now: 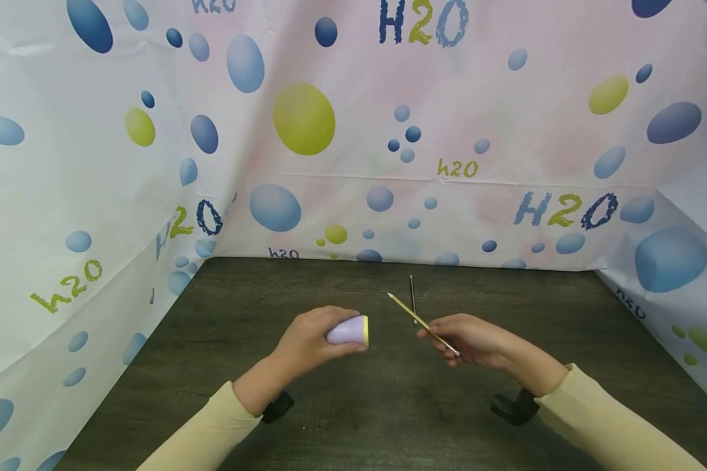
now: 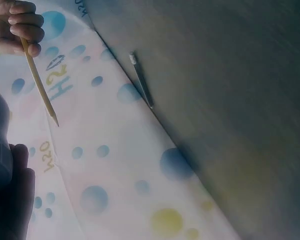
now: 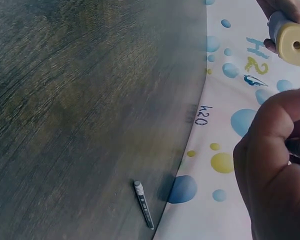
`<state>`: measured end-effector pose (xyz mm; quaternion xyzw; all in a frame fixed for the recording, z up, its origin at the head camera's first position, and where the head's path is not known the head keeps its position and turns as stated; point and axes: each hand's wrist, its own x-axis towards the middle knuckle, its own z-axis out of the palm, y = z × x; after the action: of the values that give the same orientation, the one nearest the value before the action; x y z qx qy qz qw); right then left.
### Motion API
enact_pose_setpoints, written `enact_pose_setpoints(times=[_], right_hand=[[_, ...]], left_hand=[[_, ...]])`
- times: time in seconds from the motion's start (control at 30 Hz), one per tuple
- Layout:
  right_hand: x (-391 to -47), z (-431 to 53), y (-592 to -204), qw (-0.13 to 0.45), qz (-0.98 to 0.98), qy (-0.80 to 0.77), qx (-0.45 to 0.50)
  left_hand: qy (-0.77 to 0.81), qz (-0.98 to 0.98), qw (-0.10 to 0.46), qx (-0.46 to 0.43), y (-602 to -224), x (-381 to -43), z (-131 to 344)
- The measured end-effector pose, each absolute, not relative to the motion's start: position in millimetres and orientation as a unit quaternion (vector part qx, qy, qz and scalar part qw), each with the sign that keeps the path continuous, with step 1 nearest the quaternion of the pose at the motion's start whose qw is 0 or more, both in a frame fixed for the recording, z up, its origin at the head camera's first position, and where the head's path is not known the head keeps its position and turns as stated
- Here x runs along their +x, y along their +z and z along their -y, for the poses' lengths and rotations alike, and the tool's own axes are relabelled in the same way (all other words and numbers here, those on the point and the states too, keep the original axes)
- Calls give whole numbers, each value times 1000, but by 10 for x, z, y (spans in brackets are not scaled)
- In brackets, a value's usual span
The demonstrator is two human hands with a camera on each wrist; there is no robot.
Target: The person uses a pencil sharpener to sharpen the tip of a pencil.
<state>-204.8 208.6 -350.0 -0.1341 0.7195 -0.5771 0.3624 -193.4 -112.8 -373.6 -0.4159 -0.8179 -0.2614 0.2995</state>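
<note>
My left hand (image 1: 306, 337) grips a lilac pencil sharpener (image 1: 345, 331) above the table. Its yellow end faces right, and a round hole shows in that end of the sharpener (image 3: 289, 54) in the right wrist view. Across from it, my right hand (image 1: 477, 340) holds a gold pencil (image 1: 402, 304) near its rear end. The sharpened tip points up and left, apart from the sharpener. Behind the gold pencil, a dark pencil (image 1: 412, 291) with a pale end lies on the table. In the left wrist view, my right fingers wrap round the gold pencil (image 2: 40, 85).
The dark wood-grain table (image 1: 241, 288) spreads under both hands. A white sheet (image 1: 353, 150) with blue and green dots and H2O lettering rises along its back and sides. Dark straps (image 1: 278, 407) sit at both wrists.
</note>
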Motion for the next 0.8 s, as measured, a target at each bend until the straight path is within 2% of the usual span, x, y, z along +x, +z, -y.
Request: enact_pose_setpoints(times=[0.8], right_hand=[[-2410,-1846,-3646,373,-714,-588,-79]], left_hand=[[-258,853,244,-383,-3761,-1919,1118]])
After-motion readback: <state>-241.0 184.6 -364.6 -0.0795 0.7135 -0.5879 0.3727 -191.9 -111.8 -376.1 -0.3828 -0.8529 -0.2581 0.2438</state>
